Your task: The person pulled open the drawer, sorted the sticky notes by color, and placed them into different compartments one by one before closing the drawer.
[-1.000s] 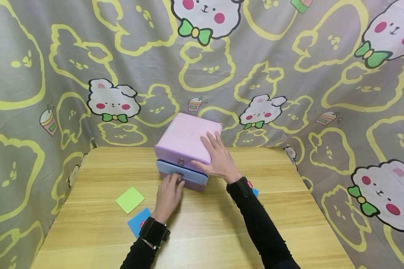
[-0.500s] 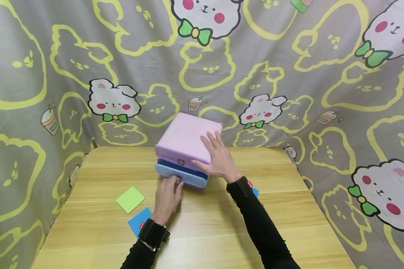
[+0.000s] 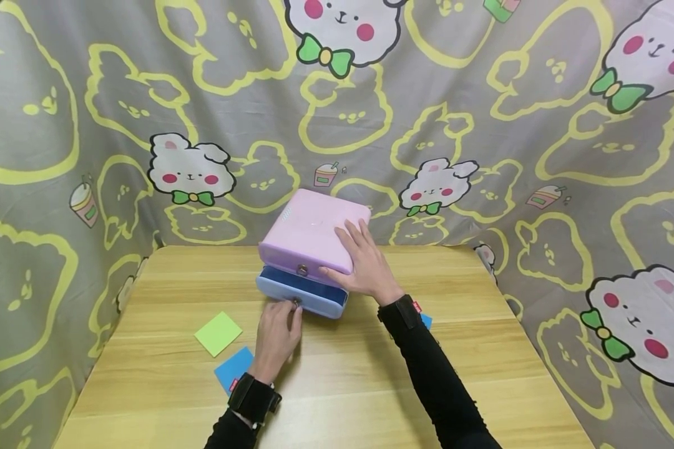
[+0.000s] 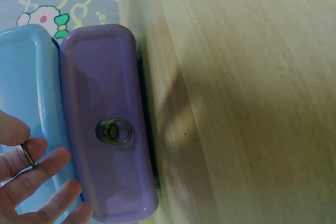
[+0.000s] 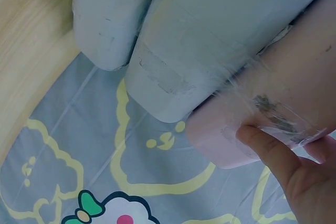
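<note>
A small stacked drawer cabinet with a pink top [image 3: 314,221] stands on the table toward the back. Its blue middle drawer [image 3: 320,302] is pulled partway out, showing a dark blue inside. My left hand [image 3: 278,330] pinches that drawer's metal ring pull [image 4: 27,156] between thumb and fingers. Below it, a purple drawer [image 4: 102,82] with its own ring [image 4: 127,132] shows in the left wrist view. My right hand [image 3: 367,265] rests with fingers spread on the pink top's right edge; its thumb [image 5: 270,150] lies against the tape-covered pink side.
A green paper square [image 3: 218,333] and a blue one [image 3: 233,369] lie on the wooden table [image 3: 337,405] at the left. Another blue piece [image 3: 426,321] peeks out beside the right wrist. A patterned curtain [image 3: 241,125] closes off the back and sides.
My left hand has drawn the blue drawer out toward me, from nearly closed to partly open. The right hand has stayed on the pink top.
</note>
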`<move>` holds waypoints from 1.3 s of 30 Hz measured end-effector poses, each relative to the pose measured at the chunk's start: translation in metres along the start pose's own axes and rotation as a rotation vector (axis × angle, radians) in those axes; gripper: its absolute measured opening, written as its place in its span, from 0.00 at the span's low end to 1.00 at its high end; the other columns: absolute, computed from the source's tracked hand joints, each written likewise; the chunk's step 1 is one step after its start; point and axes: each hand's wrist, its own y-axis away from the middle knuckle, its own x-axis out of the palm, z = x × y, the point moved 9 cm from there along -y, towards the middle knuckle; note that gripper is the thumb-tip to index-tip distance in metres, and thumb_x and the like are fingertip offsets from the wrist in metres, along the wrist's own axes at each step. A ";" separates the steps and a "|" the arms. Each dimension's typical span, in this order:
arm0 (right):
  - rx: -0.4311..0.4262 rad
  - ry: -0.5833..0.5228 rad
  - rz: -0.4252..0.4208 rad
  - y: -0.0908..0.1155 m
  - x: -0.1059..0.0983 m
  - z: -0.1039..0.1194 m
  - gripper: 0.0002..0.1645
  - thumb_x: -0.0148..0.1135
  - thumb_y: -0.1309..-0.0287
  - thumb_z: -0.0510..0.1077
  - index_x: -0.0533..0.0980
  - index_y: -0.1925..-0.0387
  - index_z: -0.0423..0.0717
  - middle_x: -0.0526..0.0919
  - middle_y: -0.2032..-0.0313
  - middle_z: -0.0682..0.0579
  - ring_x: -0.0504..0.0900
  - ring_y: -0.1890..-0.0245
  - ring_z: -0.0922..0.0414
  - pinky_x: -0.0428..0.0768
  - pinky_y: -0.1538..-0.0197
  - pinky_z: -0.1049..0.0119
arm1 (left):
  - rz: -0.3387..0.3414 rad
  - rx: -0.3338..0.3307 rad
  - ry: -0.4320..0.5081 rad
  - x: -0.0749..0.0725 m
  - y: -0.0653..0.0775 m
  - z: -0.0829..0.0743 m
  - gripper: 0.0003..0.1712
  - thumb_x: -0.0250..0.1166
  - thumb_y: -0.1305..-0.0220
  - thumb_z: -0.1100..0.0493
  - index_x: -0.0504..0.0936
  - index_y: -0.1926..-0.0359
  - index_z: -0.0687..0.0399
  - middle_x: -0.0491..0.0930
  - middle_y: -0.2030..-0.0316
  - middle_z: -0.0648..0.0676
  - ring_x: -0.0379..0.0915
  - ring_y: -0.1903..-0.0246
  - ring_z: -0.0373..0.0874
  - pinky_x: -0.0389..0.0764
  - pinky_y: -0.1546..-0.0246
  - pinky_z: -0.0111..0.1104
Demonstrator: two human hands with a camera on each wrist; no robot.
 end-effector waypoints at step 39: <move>-0.053 0.035 -0.067 0.000 -0.002 0.002 0.58 0.66 0.50 0.74 0.64 0.25 0.48 0.65 0.24 0.41 0.52 0.19 0.41 0.56 0.19 0.46 | -0.185 0.056 0.048 -0.029 0.026 -0.001 0.04 0.73 0.43 0.65 0.86 0.68 0.62 0.88 0.64 0.62 0.84 0.60 0.56 0.85 0.56 0.47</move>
